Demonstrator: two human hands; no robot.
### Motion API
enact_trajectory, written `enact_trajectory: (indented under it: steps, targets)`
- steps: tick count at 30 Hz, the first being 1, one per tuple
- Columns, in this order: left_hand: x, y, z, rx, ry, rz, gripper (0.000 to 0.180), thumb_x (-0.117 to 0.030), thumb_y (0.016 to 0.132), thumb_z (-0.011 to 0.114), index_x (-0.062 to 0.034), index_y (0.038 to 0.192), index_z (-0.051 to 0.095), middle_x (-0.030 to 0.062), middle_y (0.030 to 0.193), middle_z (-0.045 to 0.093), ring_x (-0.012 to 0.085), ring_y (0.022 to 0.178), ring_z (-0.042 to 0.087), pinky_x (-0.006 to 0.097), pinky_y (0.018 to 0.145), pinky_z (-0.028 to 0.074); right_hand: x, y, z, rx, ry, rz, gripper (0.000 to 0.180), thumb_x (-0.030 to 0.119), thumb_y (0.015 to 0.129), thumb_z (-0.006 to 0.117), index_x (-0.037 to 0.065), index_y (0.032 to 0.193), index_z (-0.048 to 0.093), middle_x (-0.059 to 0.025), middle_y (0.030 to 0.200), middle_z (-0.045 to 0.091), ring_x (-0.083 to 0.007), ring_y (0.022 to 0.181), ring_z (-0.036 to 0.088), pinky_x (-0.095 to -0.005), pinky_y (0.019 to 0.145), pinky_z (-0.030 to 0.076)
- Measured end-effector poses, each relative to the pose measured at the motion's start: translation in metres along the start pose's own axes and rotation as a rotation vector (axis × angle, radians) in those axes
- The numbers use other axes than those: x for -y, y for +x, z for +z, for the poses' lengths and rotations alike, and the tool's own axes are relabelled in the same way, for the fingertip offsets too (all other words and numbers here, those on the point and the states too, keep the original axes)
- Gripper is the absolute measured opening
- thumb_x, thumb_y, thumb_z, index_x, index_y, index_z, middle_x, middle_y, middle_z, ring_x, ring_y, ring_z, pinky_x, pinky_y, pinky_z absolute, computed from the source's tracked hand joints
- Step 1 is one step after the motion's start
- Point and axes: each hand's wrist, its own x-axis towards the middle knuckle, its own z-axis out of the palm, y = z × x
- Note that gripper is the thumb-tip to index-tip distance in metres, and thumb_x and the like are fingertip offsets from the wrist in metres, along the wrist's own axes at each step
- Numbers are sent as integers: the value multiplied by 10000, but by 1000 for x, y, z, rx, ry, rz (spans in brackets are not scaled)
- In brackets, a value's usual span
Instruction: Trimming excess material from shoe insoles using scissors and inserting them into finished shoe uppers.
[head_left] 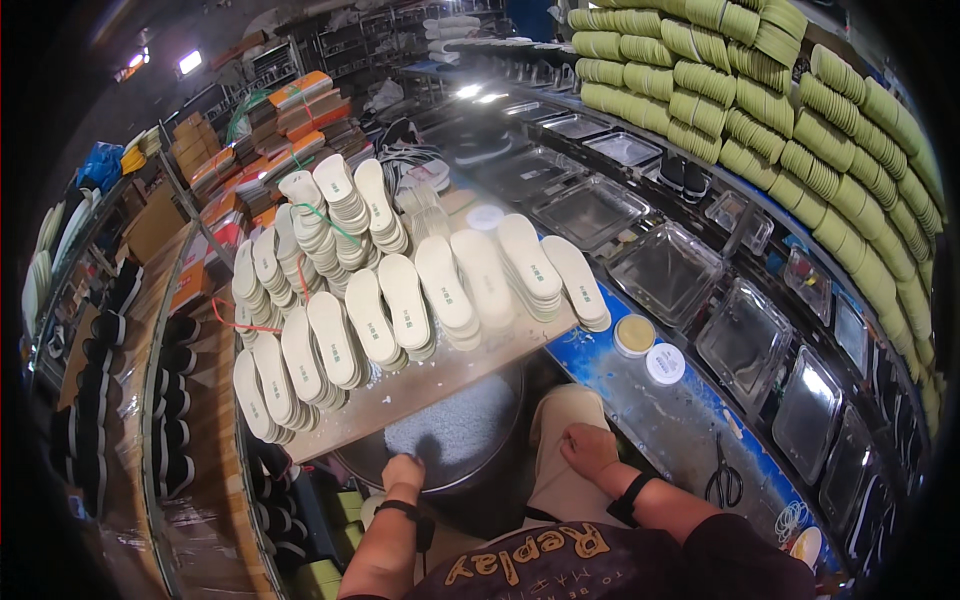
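Metal basin: round and grey, filled with pale bluish-white granules; it sits low in front of the person, partly under the board of insoles.
Left hand: rests on the near rim of the basin, fingers curled down over the edge; whether they actually clamp the rim I cannot tell.
Right hand: lies flat, fingers loosely together, on a beige insole set on the person's lap just right of the basin; it presses rather than grips.
Handling, insole: looks thin, light and flexible, likely to bend if lifted by one end; a pinch at the narrower waist or a flat palm underneath would suit it. The surface seems matte, not slippery.
Handling, basin: stiff, and probably heavy with its fill; the rim is the only clear hold, and tilting it would spill granules.
Board: pale wooden worktop above the basin, carrying rows of stacked white insoles, some bundles tied with green or red cord.
Blue worktop: to the right, with two round lidded tins and black scissors.
Further out: clear plastic trays along a belt, and stacks of green insoles behind.
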Motion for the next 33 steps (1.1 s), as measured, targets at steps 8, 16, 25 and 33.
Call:
enact_trajectory:
  steps: [8, 16, 25, 33]
  targets:
    - [7, 6, 6, 11, -7, -23, 346, -350, 862, 572, -49, 950, 716, 184, 1032, 674, 353, 991, 640, 425, 877, 507, 5, 2, -2, 20, 4, 3, 108, 194, 751, 592, 93, 713, 599, -113, 708, 617, -329, 659, 611, -447, 598, 482]
    - [0, -1, -2, 5, -24, -3, 360, -359, 864, 570, -40, 950, 713, 202, 1021, 669, 358, 993, 637, 425, 881, 504, 4, 1, -3, 4, 1, -2, 94, 179, 745, 594, 91, 711, 590, -107, 701, 615, -321, 652, 613, -444, 595, 484]
    - [3, 1, 2, -4, -24, -19, 361, -362, 855, 584, -37, 941, 715, 205, 1009, 671, 361, 984, 640, 421, 881, 505, 3, 0, -3, 15, -2, 3, 72, 166, 731, 600, 97, 741, 616, -99, 724, 635, -308, 676, 629, -430, 609, 495]
    - [3, 1, 3, -13, -1, -3, 342, -354, 857, 583, -49, 933, 719, 201, 1008, 673, 355, 979, 643, 425, 877, 509, 0, -1, -1, 24, -19, 22, 81, 166, 721, 600, 104, 756, 641, -93, 743, 648, -299, 696, 641, -421, 619, 504]
